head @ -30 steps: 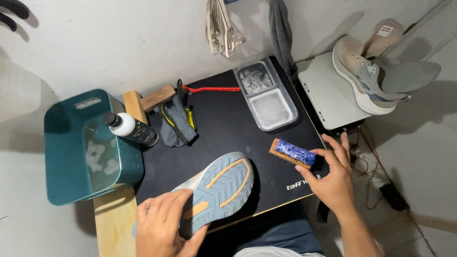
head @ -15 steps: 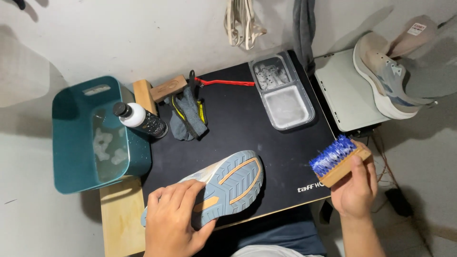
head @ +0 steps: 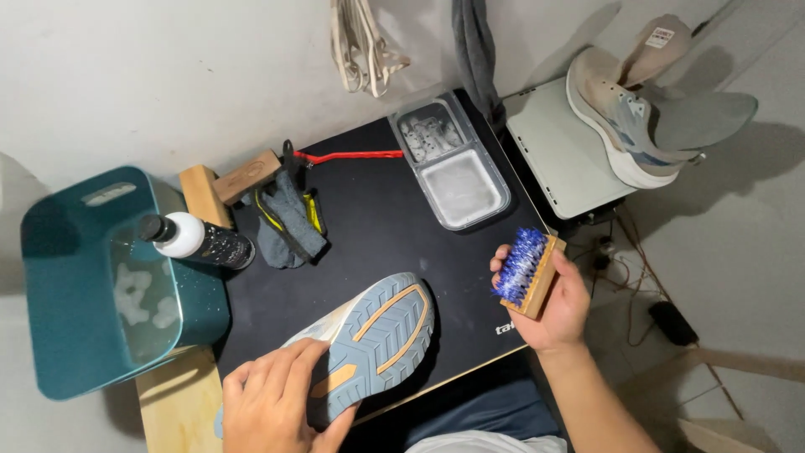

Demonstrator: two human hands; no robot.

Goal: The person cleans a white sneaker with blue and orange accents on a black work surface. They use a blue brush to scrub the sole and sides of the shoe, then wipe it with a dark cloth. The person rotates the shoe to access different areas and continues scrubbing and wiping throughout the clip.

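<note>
Moved: brush (head: 527, 273) is now lifted off the mat, bristles up.
Right hand (head: 549, 306): fingers closed around brush.
Left hand (head: 272, 407): fingers spread flat, pressing on shoe (head: 369, 344), gripping nothing.
Shoe: sole up, left of brush, long axis diagonal.

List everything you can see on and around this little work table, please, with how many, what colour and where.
Mat: one, black, covering the table top.
Shoe: one, grey-blue sole with orange lines, sole up at the mat's near edge.
Brush: one, wooden back, blue bristles, in the right hand.
Tray: one, clear, two compartments, far side of the mat.
Bottle: one, black with a white shoulder, lying at the mat's left edge.
Cloth bundle: one, grey with yellow trim, beside the bottle.
Tub: one, teal, holding water, left of the table.
Second shoe: one, beige and blue, on a white box at right.
Left hand: on the shoe's sole.
Right hand: gripping the brush.
</note>
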